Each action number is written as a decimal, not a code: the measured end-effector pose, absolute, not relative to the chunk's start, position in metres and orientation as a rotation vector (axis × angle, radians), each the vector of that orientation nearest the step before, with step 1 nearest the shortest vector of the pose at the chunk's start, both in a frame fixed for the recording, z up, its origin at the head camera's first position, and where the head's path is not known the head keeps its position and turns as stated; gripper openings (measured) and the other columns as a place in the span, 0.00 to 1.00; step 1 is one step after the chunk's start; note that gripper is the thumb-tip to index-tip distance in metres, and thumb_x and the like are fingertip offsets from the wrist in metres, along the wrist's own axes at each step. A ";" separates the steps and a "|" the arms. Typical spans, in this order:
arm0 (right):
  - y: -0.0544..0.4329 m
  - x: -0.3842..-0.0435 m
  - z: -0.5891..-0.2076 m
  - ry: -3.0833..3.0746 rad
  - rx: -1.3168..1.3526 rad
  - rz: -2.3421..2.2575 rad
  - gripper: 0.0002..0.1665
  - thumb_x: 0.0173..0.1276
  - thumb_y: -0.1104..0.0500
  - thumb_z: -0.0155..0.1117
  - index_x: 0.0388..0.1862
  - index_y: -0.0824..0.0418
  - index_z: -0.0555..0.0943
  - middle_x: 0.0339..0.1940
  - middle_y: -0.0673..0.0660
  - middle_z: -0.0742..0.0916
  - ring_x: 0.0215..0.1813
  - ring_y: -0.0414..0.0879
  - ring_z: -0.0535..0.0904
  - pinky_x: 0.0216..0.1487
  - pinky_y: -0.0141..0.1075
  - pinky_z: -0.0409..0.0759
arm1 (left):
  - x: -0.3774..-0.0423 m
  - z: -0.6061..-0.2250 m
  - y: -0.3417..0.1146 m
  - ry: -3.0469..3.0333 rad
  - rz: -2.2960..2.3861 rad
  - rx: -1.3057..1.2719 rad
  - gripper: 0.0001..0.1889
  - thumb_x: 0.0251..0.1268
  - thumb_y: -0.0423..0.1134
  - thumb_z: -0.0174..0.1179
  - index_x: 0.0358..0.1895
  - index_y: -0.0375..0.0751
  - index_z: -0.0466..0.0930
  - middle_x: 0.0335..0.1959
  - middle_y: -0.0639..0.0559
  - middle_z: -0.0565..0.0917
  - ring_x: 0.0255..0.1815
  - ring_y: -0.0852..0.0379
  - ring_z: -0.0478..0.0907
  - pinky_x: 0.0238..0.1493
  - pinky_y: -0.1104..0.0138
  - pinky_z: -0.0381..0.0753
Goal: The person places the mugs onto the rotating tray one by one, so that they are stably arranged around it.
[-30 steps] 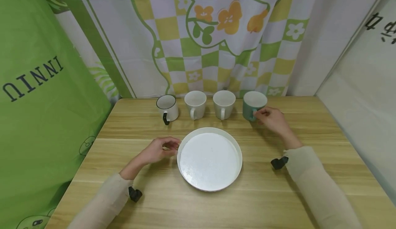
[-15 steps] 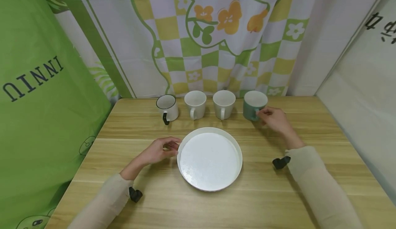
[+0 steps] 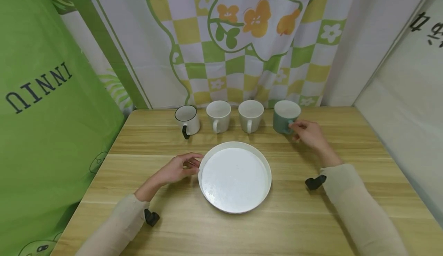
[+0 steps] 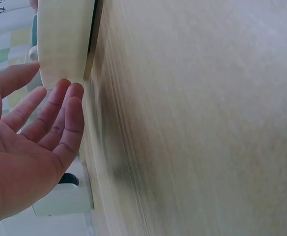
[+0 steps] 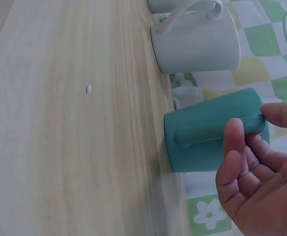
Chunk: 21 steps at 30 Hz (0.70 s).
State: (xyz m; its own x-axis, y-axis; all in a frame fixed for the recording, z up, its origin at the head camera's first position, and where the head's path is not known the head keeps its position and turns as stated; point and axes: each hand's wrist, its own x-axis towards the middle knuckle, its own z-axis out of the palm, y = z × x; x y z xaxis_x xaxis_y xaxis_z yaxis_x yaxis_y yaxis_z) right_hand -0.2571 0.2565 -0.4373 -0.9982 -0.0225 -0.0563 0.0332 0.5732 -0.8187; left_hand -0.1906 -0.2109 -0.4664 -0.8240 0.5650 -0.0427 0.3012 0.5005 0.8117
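Observation:
A teal mug (image 3: 281, 122) with a pale inside stands upright at the right end of a row of mugs. My right hand (image 3: 311, 135) pinches its handle (image 5: 202, 133) between thumb and fingers, with the lower fingers loosely bent below. In front of the row lies a round, shallow white tray (image 3: 236, 179). Beside its left rim is my left hand (image 3: 177, 168), thumb and fingers apart and softly bent. The left wrist view puts those fingertips (image 4: 74, 105) right at the tray's outer wall (image 4: 62, 39), with nothing gripped.
Left of the teal mug stand two white mugs (image 3: 254, 122) (image 3: 222, 122) and a white mug with black rim and handle (image 3: 193, 124). All rest near the back edge of the wooden table (image 3: 242, 233), before a checked curtain (image 3: 221, 62). A tiny white bit (image 5: 89, 89) lies on the wood.
The teal mug has shifted slightly to the right along with my right hand. My left hand has edged a touch toward the tray; the tray and the other mugs have stayed put.

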 end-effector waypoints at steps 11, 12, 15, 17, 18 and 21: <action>0.254 -0.261 -0.445 2.389 0.100 -1.784 0.31 0.79 0.48 0.52 0.63 0.76 0.72 0.36 0.42 0.85 0.36 0.32 0.85 0.40 0.30 0.86 | -0.192 -0.469 -0.212 2.431 1.240 0.721 0.25 0.71 0.33 0.60 0.68 0.33 0.70 0.53 0.37 0.84 0.56 0.43 0.81 0.61 0.52 0.79; 0.254 -0.261 -0.445 2.358 0.111 -1.811 0.32 0.79 0.48 0.52 0.64 0.76 0.71 0.35 0.41 0.85 0.35 0.32 0.85 0.40 0.30 0.86 | -0.192 -0.469 -0.212 2.429 1.240 0.721 0.25 0.71 0.33 0.60 0.68 0.33 0.70 0.53 0.37 0.84 0.56 0.43 0.81 0.61 0.51 0.78; 0.253 -0.263 -0.447 2.290 0.141 -1.873 0.32 0.79 0.47 0.52 0.62 0.76 0.71 0.33 0.40 0.85 0.34 0.32 0.86 0.40 0.30 0.86 | -0.191 -0.469 -0.212 2.426 1.240 0.721 0.25 0.71 0.33 0.60 0.68 0.33 0.70 0.53 0.37 0.84 0.57 0.43 0.81 0.61 0.51 0.78; 0.252 -0.264 -0.447 2.266 0.154 -1.897 0.31 0.79 0.47 0.52 0.60 0.75 0.72 0.32 0.39 0.86 0.33 0.31 0.86 0.38 0.29 0.86 | -0.191 -0.469 -0.212 2.425 1.241 0.721 0.25 0.71 0.33 0.60 0.69 0.33 0.70 0.54 0.37 0.84 0.57 0.43 0.81 0.61 0.50 0.78; 0.252 -0.264 -0.447 2.251 0.161 -1.914 0.30 0.79 0.46 0.52 0.58 0.74 0.72 0.31 0.40 0.86 0.33 0.32 0.86 0.38 0.28 0.85 | -0.191 -0.469 -0.212 2.425 1.242 0.722 0.25 0.71 0.33 0.60 0.69 0.34 0.70 0.54 0.37 0.84 0.57 0.43 0.81 0.61 0.50 0.78; 0.252 -0.264 -0.447 2.214 0.177 -1.939 0.27 0.79 0.46 0.52 0.55 0.71 0.73 0.30 0.40 0.87 0.32 0.31 0.86 0.35 0.27 0.85 | -0.191 -0.469 -0.212 2.424 1.245 0.730 0.25 0.71 0.33 0.60 0.69 0.33 0.70 0.54 0.37 0.84 0.57 0.43 0.81 0.61 0.50 0.78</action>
